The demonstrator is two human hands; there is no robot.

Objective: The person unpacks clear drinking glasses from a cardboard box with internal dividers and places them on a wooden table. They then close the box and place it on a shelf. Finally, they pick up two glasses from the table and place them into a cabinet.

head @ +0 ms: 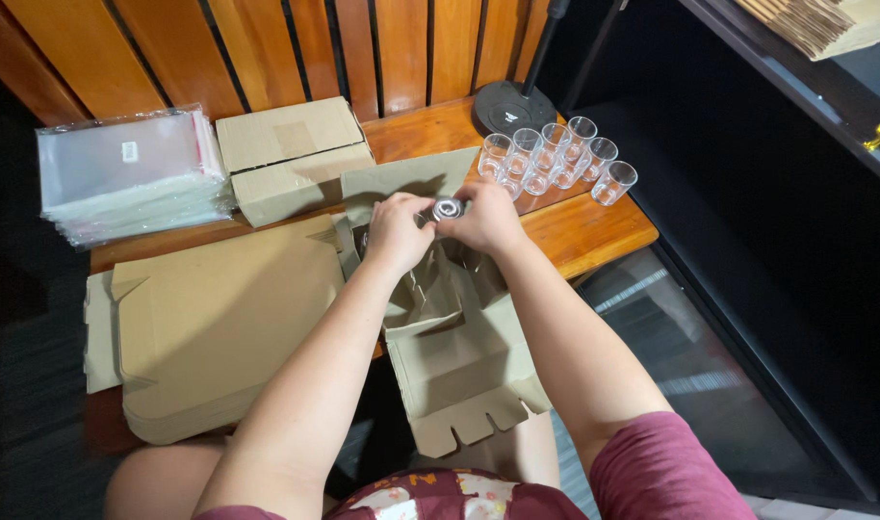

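A small clear glass jar (447, 208) is sitting between both hands, its round top facing the camera and catching the light. It is hovering just above an open cardboard box (456, 358), whose flaps are lying spread out. The jar is possibly wrapped in clear film.

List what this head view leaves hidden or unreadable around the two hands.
- Small shiny object: the left hand and right hand cover most of it; its kind is unclear.
- Open cardboard box: forearms hide its inside.
- Stack of flat cardboard: count too fine to tell.
- Clear cups: contents, if any, too small to see.
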